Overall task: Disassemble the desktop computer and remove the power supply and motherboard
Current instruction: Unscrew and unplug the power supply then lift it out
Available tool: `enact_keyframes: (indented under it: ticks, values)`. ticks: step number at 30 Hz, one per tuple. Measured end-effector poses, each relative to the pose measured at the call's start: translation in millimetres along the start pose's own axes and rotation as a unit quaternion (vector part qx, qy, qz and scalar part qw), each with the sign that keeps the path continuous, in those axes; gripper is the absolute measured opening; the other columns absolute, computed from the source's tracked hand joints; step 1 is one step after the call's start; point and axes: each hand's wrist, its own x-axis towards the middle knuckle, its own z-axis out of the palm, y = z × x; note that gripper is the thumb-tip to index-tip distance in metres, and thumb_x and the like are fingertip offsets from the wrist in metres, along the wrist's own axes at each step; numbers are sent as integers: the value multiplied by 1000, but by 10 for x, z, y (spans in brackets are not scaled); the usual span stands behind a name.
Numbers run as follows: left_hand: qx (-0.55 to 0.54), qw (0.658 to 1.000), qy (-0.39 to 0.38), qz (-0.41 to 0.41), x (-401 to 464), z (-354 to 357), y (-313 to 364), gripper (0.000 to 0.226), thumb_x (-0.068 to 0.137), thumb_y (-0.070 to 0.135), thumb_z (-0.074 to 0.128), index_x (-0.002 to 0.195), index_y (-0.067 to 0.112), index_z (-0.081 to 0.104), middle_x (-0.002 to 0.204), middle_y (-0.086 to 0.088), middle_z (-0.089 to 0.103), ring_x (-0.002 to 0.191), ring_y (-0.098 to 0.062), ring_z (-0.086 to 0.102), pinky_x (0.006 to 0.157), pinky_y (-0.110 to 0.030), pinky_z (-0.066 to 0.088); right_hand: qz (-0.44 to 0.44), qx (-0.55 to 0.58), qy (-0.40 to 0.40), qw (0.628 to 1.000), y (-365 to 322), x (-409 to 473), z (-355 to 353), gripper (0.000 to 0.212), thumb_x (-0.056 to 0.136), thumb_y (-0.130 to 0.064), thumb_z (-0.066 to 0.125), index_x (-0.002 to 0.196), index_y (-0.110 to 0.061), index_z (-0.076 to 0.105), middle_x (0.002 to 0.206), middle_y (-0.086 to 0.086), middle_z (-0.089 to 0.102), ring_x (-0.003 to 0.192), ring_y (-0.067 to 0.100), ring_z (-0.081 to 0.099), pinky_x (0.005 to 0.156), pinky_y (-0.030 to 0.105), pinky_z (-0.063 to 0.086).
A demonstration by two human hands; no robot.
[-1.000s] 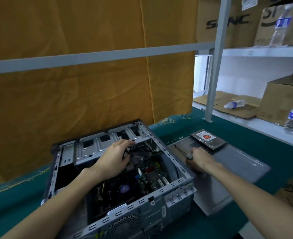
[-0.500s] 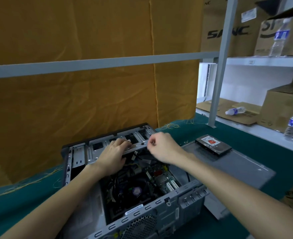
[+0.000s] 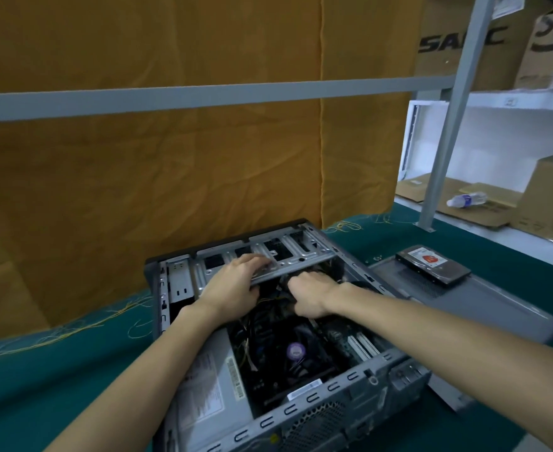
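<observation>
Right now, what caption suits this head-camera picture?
Both hands, left hand and right hand, reach inside the open computer case; hard drive set aside.

The computer case (image 3: 288,409) is showing bare grey sheet metal, dull and stamped with slots. The worktop (image 3: 56,370) is wearing matt teal cloth, frayed at its edge into loose yellow threads. Behind it, an ochre fabric sheet (image 3: 170,174) is hanging creased and lustreless. The side panel (image 3: 483,305) is looking like smooth grey painted metal. The hard drive (image 3: 433,264) is carrying a glossy paper label. Cardboard boxes (image 3: 552,203) are looking plain, brown and matt.
</observation>
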Motion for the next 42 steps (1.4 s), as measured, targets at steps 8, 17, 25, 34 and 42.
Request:
enact_keyframes:
  ticks: [8, 17, 25, 34, 42]
  values:
    - [-24, 1000, 4, -6, -28, -21, 11, 62, 86, 5, 56, 146, 23, 52, 150, 3, 49, 136, -20, 47, 108, -30, 39, -84, 65, -36, 994, -128, 166, 84, 42, 100, -32, 61, 139, -16, 54, 132, 18, 64, 114, 36, 63, 94, 43, 53]
    - [-48, 999, -3, -5, -8, -26, -9, 58, 86, 4, 58, 141, 22, 55, 146, 2, 51, 132, -19, 50, 106, -28, 40, -58, -8, 57, 997, -119, -11, 111, 19, 95, -19, 53, 106, -11, 66, 104, 22, 69, 93, 43, 67, 65, 35, 42]
    - [-49, 999, -6, 0, -90, -95, 28, 52, 82, 3, 65, 128, 27, 59, 133, 2, 50, 123, -22, 48, 102, -34, 41, -83, 61, 116, 988, -109, -108, 60, 17, 96, -30, 58, 103, -25, 73, 100, 10, 71, 94, 37, 65, 70, 38, 49]
    - [23, 980, 80, 180, -154, -178, 316, 14, 89, 34, 64, 85, 26, 54, 81, 9, 54, 72, -12, 46, 66, -33, 37, -88, 289, 43, 952, 57, -191, -5, 26, 88, -8, 56, 65, -21, 53, 70, 1, 56, 63, 10, 49, 59, 37, 35]
    - [-87, 988, 103, 79, 31, -241, 249, 16, 96, 41, 61, 85, 31, 67, 76, 12, 61, 70, -9, 56, 61, -36, 46, -71, 565, -218, 792, 273, -592, -176, 66, 103, -65, 33, 82, -13, 67, 105, 20, 74, 117, 31, 65, 104, 42, 40]
